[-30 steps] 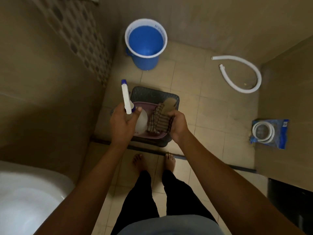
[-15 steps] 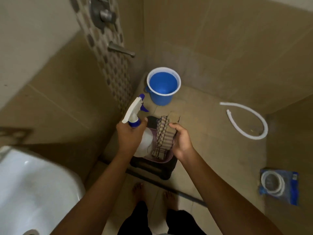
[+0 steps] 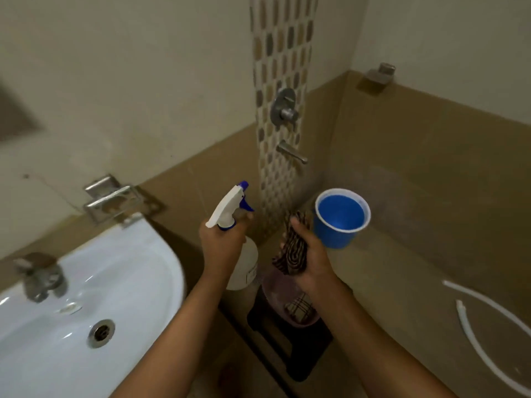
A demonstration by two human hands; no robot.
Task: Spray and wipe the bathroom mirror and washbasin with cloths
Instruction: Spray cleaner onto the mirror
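Note:
My left hand (image 3: 221, 245) grips a white spray bottle (image 3: 230, 208) with a blue nozzle, held upright to the right of the white washbasin (image 3: 120, 282). My right hand (image 3: 310, 259) is closed on a brown checked cloth (image 3: 291, 248), bunched in the palm. Below the hands a second checked cloth (image 3: 300, 310) lies in a purple tub (image 3: 273, 285) on a black stool (image 3: 287, 349). The basin's tap (image 3: 40, 275) and drain (image 3: 101, 332) show at the left. A grey blurred edge, perhaps the mirror (image 3: 14, 116), sits on the far left wall.
A blue bucket (image 3: 340, 216) stands on the floor in the corner. A wall mixer and spout (image 3: 286, 110) are set in the mosaic strip. A steel soap holder (image 3: 115, 198) hangs above the basin. A white hose (image 3: 488, 340) curls on the floor at right.
The view has swung up and left from the floor toward the wall and basin. Both hands rose from the tub, carrying the spray bottle and the cloth.

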